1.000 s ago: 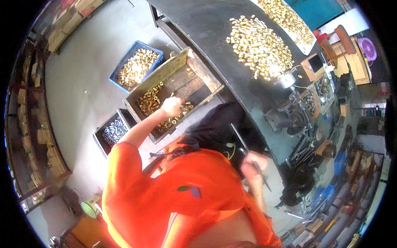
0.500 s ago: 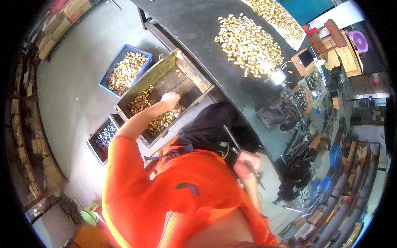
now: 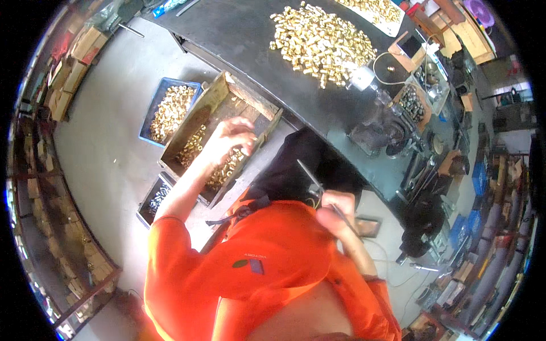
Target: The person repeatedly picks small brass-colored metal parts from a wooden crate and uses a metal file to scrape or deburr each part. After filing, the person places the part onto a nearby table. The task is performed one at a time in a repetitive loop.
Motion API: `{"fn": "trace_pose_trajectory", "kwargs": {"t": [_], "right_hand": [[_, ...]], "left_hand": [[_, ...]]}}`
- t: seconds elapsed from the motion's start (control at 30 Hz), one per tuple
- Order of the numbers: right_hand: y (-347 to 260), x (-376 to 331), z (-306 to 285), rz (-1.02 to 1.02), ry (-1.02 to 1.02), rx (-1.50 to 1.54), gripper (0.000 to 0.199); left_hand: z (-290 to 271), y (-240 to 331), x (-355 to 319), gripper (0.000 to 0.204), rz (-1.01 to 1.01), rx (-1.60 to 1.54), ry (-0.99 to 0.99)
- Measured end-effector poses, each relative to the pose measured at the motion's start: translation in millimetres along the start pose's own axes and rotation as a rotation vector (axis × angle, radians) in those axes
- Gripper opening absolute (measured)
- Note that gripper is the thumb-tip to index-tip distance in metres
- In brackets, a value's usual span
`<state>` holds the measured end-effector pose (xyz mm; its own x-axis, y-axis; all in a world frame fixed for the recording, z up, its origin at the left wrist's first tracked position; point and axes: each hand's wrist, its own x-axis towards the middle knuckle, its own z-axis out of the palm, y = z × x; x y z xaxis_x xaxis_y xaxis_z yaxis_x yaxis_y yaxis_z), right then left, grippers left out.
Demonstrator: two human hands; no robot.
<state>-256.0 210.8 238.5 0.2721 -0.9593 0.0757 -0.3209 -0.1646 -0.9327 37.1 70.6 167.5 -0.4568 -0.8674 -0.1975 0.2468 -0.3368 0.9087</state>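
Observation:
My left hand (image 3: pixel 230 139) hangs over an old wooden box (image 3: pixel 255 98) that holds loose brass fittings (image 3: pixel 192 145). Its fingers are curled; what lies in them, if anything, is hidden. In front of my body, my right hand (image 3: pixel 336 211) is closed around a slim metal rod (image 3: pixel 309 173), which slants up and to the left out of the fist. A large heap of small brass fittings (image 3: pixel 321 42) lies on the dark workbench (image 3: pixel 227 40) beyond.
Beside the wooden box stand a blue bin (image 3: pixel 149 128) of brass pieces and a smaller bin (image 3: pixel 147 213) of silvery parts. A machine with a round metal head (image 3: pixel 360 78) is on the bench. At the back, a white tray (image 3: pixel 392 25) carries more brass pieces. Shelves (image 3: pixel 42 221) line the left.
My left hand has risen from among the fittings in the wooden box. My right hand keeps its grip on the rod and has shifted slightly up. The whole view has turned a little.

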Motion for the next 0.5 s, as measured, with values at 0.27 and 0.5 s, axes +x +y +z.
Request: {"fn": "trace_pose_trajectory", "kwargs": {"t": [0.27,0.5], "right_hand": [[-22,16,-6,-0.08,-0.028,-0.033,0.028],[-6,10,2,-0.049,-0.005,-0.063,0.025]], "left_hand": [[95,-16,-29,0.039,-0.297,-0.374,-0.324],[111,-15,-24,0.035,-0.224,-0.08,-0.327]]}}
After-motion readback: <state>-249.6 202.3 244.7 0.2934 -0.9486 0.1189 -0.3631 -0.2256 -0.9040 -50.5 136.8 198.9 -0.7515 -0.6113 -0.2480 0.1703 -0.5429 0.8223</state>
